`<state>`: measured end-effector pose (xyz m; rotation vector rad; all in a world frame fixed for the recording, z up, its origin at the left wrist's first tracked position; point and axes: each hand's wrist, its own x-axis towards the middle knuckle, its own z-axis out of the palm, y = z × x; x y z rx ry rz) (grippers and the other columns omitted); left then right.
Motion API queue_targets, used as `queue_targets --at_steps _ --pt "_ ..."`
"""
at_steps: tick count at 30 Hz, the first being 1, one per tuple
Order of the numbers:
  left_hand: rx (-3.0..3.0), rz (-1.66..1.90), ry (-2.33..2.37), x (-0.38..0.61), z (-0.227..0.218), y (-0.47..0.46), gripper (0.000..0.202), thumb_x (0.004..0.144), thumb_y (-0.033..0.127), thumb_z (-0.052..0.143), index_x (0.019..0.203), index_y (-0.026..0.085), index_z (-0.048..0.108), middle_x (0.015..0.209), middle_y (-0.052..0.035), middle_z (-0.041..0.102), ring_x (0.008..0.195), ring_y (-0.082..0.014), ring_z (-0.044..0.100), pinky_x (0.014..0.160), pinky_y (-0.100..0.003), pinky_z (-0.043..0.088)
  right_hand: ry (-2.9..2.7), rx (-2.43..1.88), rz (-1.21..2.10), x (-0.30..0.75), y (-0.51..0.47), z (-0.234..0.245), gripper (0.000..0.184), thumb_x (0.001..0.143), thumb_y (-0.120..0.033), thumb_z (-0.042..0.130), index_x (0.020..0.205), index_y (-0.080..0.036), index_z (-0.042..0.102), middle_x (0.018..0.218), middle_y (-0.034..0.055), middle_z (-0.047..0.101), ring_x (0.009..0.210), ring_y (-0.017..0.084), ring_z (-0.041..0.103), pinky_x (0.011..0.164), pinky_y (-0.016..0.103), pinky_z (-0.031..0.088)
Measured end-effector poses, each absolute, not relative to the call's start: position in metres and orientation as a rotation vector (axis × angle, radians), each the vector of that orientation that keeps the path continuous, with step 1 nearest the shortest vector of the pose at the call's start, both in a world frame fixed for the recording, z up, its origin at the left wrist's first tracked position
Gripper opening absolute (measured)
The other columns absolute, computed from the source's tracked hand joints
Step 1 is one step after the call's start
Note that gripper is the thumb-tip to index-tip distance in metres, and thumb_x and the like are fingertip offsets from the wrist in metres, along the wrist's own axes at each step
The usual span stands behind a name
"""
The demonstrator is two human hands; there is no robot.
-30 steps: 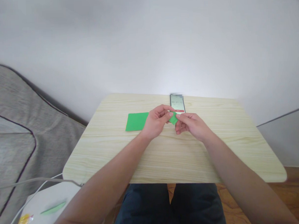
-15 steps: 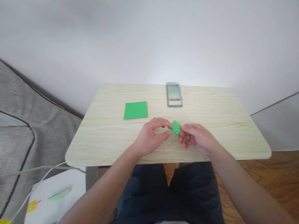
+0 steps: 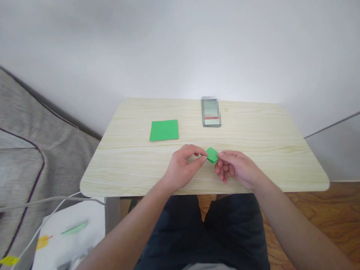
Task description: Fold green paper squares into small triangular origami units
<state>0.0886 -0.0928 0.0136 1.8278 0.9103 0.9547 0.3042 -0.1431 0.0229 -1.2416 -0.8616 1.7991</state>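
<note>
A small piece of folded green paper (image 3: pixel 212 154), diamond-shaped from above, is held just over the table near its front edge. My left hand (image 3: pixel 185 164) pinches its left corner between thumb and fingertips. On the opposite corner, my right hand (image 3: pixel 236 167) grips it between thumb and index finger, with the other fingers curled beneath. A gap shows along the paper's lower edge, between its layers. Farther back and to the left lies a flat rectangle of green paper (image 3: pixel 164 130), apart from both hands.
A phone-like device (image 3: pixel 211 112), its screen blurred out, lies at the back of the pale wooden table (image 3: pixel 257 127), close to the wall. At lower left, a white surface (image 3: pixel 65 243) carries a green strip and a yellow item. A cable (image 3: pixel 51 199) crosses there beside a grey sofa (image 3: pixel 64 156).
The lower edge of the folded paper has parted slightly, and my left fingertips have shifted a little on its left corner. The camera view has tilted slightly.
</note>
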Motion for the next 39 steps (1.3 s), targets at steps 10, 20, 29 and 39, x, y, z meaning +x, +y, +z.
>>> queue_targets --at_steps 10,20,29,39 --pt "2.111 0.892 1.071 0.09 0.01 -0.102 0.011 0.098 0.026 0.061 0.098 0.023 0.072 0.103 -0.0027 0.075 0.102 -0.0216 0.064 0.096 -0.04 0.046 -1.457 -1.823 1.066 0.312 -0.15 0.026 0.028 0.095 -0.046 0.059 0.083 -0.022 0.067 0.068 0.0005 0.069 0.05 0.015 0.058 0.05 0.029 0.043" --pt "2.279 0.726 1.217 0.088 0.009 -0.11 0.011 0.099 0.029 0.061 0.098 0.027 0.071 0.11 0.0007 0.072 0.108 -0.0218 0.059 0.095 -0.041 0.041 -1.952 -1.522 0.344 0.297 -0.162 0.004 0.012 0.092 -0.021 0.067 0.102 -0.022 0.073 0.101 0.0078 0.068 0.101 0.026 0.063 0.092 0.042 0.052" --pt "2.413 0.639 1.288 0.091 0.009 -0.114 0.008 0.096 0.025 0.062 0.099 0.025 0.069 0.111 -0.0029 0.068 0.109 -0.0247 0.056 0.093 -0.044 0.041 -1.951 -1.542 0.402 0.301 -0.158 0.003 0.013 0.098 -0.027 0.063 0.101 -0.022 0.074 0.098 0.008 0.066 0.094 0.024 0.065 0.084 0.04 0.054" --pt "2.386 0.619 1.307 0.092 0.008 -0.112 0.01 0.098 0.026 0.06 0.098 0.025 0.069 0.109 -0.0053 0.067 0.108 -0.0256 0.056 0.09 -0.043 0.042 -1.923 -1.583 0.393 0.301 -0.161 0.002 0.016 0.101 -0.031 0.059 0.101 -0.021 0.072 0.097 0.0078 0.066 0.092 0.023 0.064 0.082 0.038 0.053"
